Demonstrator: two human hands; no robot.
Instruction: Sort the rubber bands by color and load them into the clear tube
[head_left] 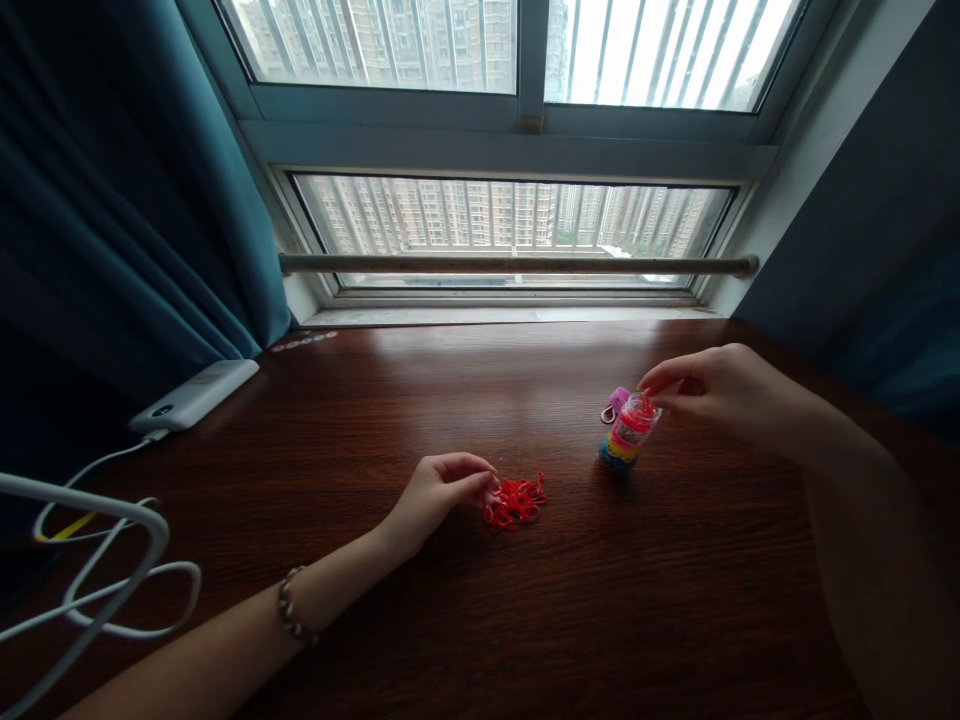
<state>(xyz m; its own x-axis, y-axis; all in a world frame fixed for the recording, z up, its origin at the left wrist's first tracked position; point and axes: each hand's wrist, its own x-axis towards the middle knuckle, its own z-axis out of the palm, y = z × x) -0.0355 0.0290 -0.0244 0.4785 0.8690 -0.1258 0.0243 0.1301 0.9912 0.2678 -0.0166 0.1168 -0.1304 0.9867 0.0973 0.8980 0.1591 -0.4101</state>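
Right grip (709,385) touches one jar (628,432), left (433,497) one red heap (517,503).

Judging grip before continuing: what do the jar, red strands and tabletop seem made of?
Jar: clear, glossy plastic or possibly glass; coloured layers show through.
Red strands: probably rubber or elastic, finish unclear; thin pieces curl in a loose pile.
Tabletop: wood or wood-look laminate, semi-gloss; dark grain and pale sheen show.
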